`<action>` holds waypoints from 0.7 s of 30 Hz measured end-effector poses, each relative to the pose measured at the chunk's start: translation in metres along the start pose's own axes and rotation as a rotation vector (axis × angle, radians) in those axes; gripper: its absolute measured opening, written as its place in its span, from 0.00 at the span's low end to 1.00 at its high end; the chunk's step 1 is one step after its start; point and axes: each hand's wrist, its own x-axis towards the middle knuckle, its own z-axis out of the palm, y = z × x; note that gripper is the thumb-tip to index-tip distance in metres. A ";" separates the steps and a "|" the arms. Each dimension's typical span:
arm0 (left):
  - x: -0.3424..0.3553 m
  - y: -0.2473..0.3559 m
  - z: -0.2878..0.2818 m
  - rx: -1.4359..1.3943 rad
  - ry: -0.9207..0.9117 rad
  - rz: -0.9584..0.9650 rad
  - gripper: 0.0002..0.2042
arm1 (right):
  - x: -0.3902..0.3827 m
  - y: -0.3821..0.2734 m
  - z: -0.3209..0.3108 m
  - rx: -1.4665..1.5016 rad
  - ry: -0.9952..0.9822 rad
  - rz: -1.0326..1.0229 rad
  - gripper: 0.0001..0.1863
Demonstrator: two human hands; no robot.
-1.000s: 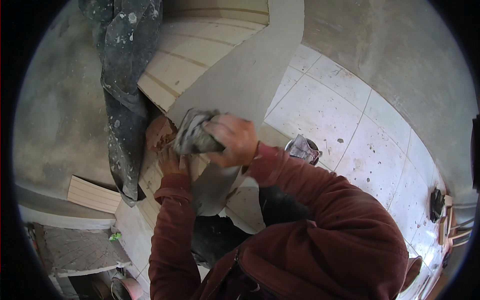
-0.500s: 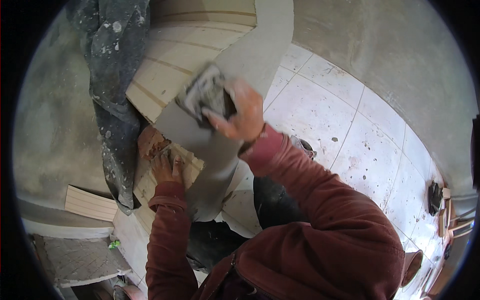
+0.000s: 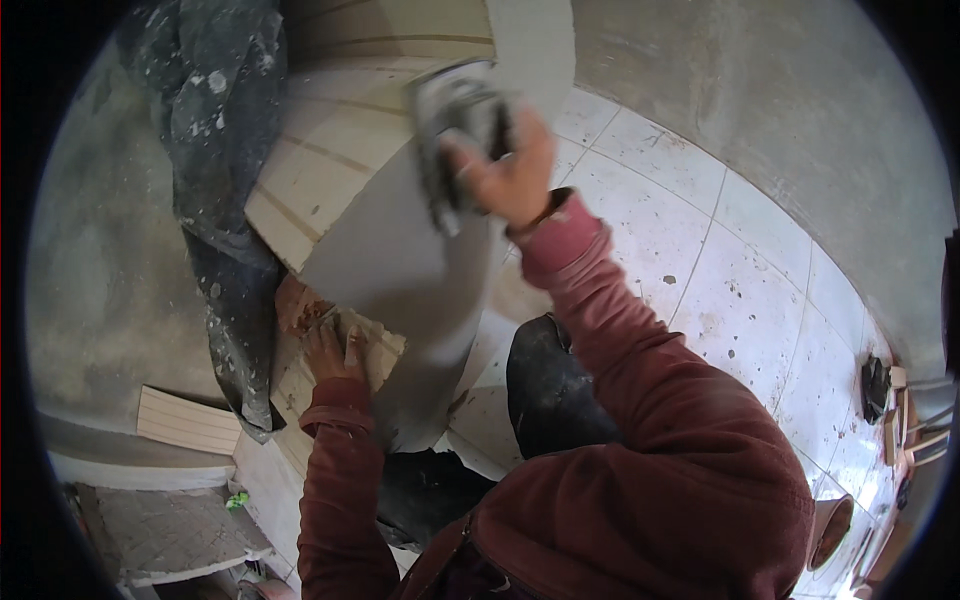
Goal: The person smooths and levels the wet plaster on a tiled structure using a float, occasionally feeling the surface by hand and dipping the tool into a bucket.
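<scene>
Fingers of right hand (image 3: 510, 175) wrap the grey float (image 3: 455, 125) against grey plaster (image 3: 400, 260); left hand (image 3: 335, 350) lies flat.

dark paint-spattered cloth (image 3: 215, 200) hanging at upper left | loose ribbed cream tile (image 3: 188, 420) lying at lower left | speckled white floor tiles (image 3: 740, 270) spreading at right | small green scrap (image 3: 236, 499) sitting at lower left

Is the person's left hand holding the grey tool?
No, the right hand grips the grey tool up on the grey smeared strip, while the left hand rests flat on the tiled surface.
</scene>
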 end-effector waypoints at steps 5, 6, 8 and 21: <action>-0.002 -0.005 -0.006 -0.028 0.002 0.016 0.31 | -0.041 -0.004 0.008 -0.045 -0.072 -0.388 0.22; 0.001 -0.006 -0.005 -0.024 0.006 0.014 0.31 | -0.039 -0.001 0.001 -0.063 -0.104 -0.182 0.22; 0.000 -0.001 -0.002 -0.040 0.008 0.022 0.30 | -0.019 -0.004 0.003 -0.080 -0.023 -0.151 0.22; 0.001 -0.005 -0.003 -0.053 0.035 0.012 0.26 | -0.006 0.018 -0.018 -0.056 -0.050 -0.071 0.27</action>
